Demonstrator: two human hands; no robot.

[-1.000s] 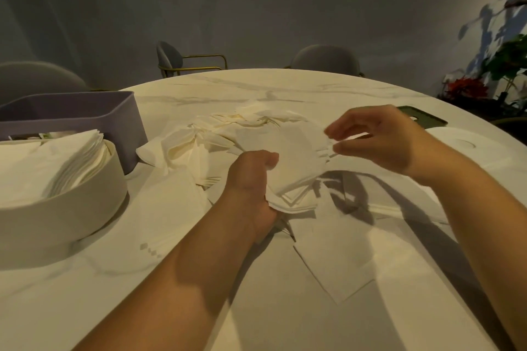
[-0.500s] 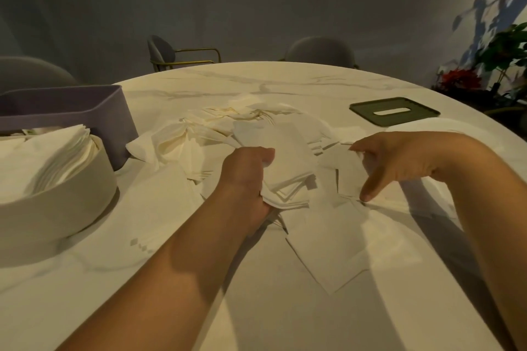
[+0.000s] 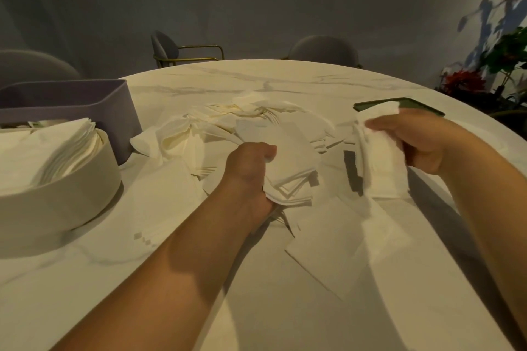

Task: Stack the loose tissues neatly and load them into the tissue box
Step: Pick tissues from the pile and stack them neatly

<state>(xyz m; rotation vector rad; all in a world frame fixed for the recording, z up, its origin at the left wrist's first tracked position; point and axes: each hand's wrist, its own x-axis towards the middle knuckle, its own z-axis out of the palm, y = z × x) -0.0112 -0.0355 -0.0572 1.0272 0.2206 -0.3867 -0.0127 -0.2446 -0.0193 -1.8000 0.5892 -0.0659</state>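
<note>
My left hand [image 3: 248,171] grips a small stack of white tissues [image 3: 288,168] just above the table's middle. My right hand [image 3: 413,138] holds a single white tissue [image 3: 380,162] that hangs down, lifted off the table to the right of the stack. A loose pile of tissues [image 3: 228,120] lies behind the hands, and flat tissues [image 3: 336,248] lie in front of them. At the left stands a cream tissue box [image 3: 57,202], open on top, with a fanned stack of tissues [image 3: 54,148] inside.
A purple bin [image 3: 85,100] stands behind the cream box. A dark green lid with a slot [image 3: 419,102] lies at the right, partly hidden by my right hand. Chairs [image 3: 182,48] ring the round marble table [image 3: 285,77]; plants [image 3: 502,65] stand at far right.
My right hand dropped to the table, closed on a loose tissue and lifted it up to the right. The left hand kept its hold on the stack, almost still.
</note>
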